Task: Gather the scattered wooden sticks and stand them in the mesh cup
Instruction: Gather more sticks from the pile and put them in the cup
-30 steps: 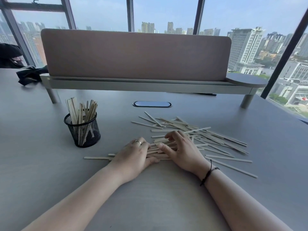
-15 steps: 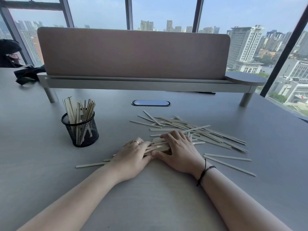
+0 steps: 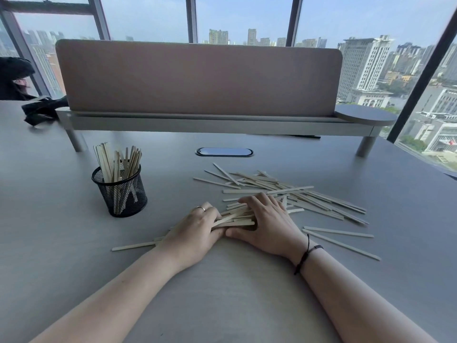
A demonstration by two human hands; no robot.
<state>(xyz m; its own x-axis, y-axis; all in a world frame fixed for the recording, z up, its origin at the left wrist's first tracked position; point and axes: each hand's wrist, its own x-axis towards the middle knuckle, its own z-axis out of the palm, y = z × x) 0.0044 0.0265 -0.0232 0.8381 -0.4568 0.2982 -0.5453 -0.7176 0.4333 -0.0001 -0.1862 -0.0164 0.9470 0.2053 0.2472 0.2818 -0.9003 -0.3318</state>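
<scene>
While both hands point(image 3: 237, 229) cup them, bunched sticks point(image 3: 235, 219) lie pressed between.

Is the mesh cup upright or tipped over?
Upright: the mesh cup rests on its base on the table, with wooden sticks standing out of its rim.

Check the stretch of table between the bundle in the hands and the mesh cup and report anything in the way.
Nothing visible blocks it. The bundle of sticks, pressed between the left hand and right hand, faces bare table up to the mesh cup. The cup already holds upright sticks.
</scene>
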